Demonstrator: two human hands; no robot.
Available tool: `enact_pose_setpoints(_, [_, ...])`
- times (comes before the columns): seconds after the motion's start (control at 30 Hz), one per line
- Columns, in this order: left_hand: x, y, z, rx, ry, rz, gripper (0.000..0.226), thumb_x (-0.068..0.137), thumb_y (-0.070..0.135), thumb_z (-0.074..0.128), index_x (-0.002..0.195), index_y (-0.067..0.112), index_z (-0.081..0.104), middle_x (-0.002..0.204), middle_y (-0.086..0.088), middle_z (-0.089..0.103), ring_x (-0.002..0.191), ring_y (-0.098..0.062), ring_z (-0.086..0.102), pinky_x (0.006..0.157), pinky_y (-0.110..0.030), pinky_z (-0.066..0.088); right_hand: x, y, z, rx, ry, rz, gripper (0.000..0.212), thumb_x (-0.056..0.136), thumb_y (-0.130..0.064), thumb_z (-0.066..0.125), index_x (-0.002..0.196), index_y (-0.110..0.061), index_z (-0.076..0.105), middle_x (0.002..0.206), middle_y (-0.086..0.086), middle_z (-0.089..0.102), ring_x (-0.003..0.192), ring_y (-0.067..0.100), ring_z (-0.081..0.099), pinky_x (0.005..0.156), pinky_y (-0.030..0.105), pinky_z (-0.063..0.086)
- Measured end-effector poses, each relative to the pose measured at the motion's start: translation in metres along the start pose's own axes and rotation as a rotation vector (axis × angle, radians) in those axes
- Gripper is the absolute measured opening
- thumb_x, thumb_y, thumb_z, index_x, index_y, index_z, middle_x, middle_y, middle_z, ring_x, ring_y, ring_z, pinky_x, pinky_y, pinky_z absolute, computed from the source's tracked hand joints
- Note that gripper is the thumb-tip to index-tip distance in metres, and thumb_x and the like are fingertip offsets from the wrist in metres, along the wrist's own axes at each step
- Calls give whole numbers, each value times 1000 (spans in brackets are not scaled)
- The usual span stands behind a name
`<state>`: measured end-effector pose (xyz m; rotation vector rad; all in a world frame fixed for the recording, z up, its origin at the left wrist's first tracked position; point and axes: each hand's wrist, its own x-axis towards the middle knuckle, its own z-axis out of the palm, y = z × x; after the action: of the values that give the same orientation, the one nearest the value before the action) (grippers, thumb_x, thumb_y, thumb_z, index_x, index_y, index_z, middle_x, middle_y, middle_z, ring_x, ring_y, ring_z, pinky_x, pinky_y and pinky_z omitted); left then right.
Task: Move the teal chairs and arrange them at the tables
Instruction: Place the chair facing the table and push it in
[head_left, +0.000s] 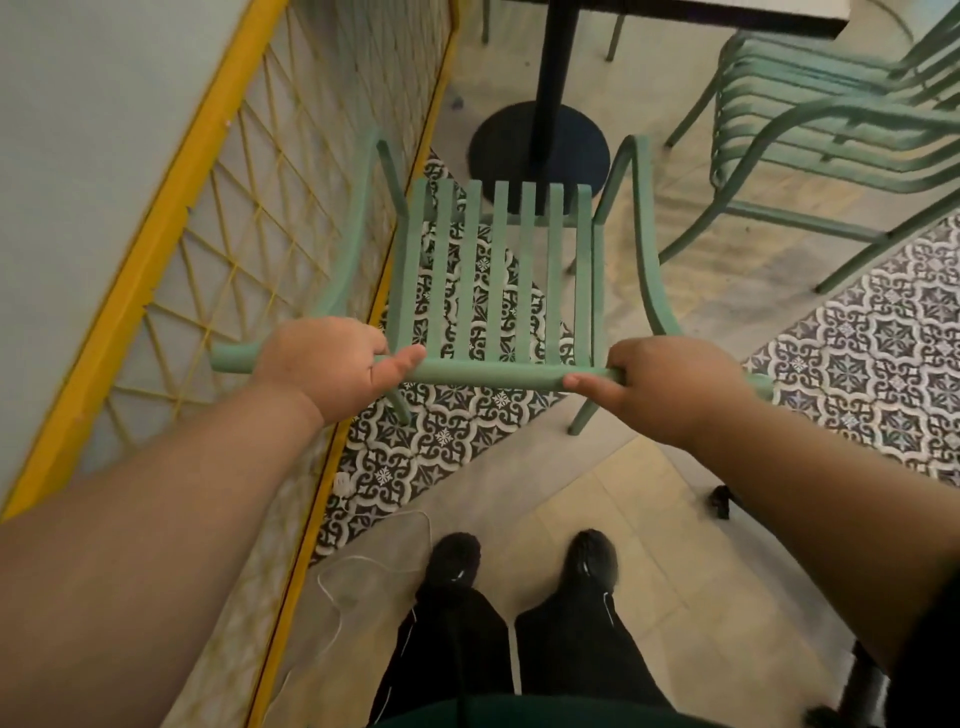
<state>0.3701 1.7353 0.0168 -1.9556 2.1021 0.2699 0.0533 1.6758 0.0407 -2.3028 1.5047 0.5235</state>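
A teal slatted chair (496, 270) stands right in front of me, its seat pointing away toward a table. Both hands grip the chair's top back rail: my left hand (332, 364) near the rail's left end, my right hand (670, 387) near its right end. The table (727, 13) shows only as a white edge at the top, on a black post with a round black base (540, 150) just beyond the chair's front. A stack of several more teal chairs (831, 124) stands at the upper right.
A yellow-framed lattice partition (218, 249) runs close along the chair's left side. The floor has plain beige tiles and patterned black-and-white tiles (893, 343). A thin white cord (363, 566) lies near my black shoes. Another dark table base (722, 501) sits at the right.
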Motion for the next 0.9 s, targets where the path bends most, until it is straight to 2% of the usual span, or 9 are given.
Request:
enact_pose_setpoints(0.27, [24,-23,5,11,122,3,92,79,83,-9,62,24,60,58,3,54,54,-10,49,50,-26,30,23,-8,-3,-9,54,-47,86,76,-95,17,70,-20,60,62,-1,62,55,16,62,52,36,57])
enact_pose_setpoints(0.43, [56,-47,2,14,133,-32,83,80,77,-1,64,21,59,62,1,55,58,-15,48,54,-30,35,49,-15,-10,1,78,-54,88,76,-95,15,69,-20,61,62,0,63,58,19,66,52,37,58])
enact_pose_setpoints(0.53, [73,-59,-3,18,148,-32,83,80,77,0,64,22,60,61,0,55,58,-18,50,56,-31,39,65,-18,-16,7,86,-58,86,78,-94,15,69,-20,60,61,-1,62,54,16,61,51,35,57])
enact_pose_setpoints(0.77, [108,-80,-11,60,157,-22,82,83,74,2,64,21,61,60,-1,55,57,-18,49,55,-30,36,100,-19,-31,9,125,-64,91,76,-95,12,69,-18,61,63,2,65,59,22,67,53,39,61])
enact_pose_setpoints(0.9, [130,-95,-17,66,171,0,81,85,74,4,65,21,62,60,-4,55,56,-21,49,54,-30,34,121,-24,-44,-6,121,-49,90,78,-93,14,71,-17,62,60,0,59,51,17,57,53,38,59])
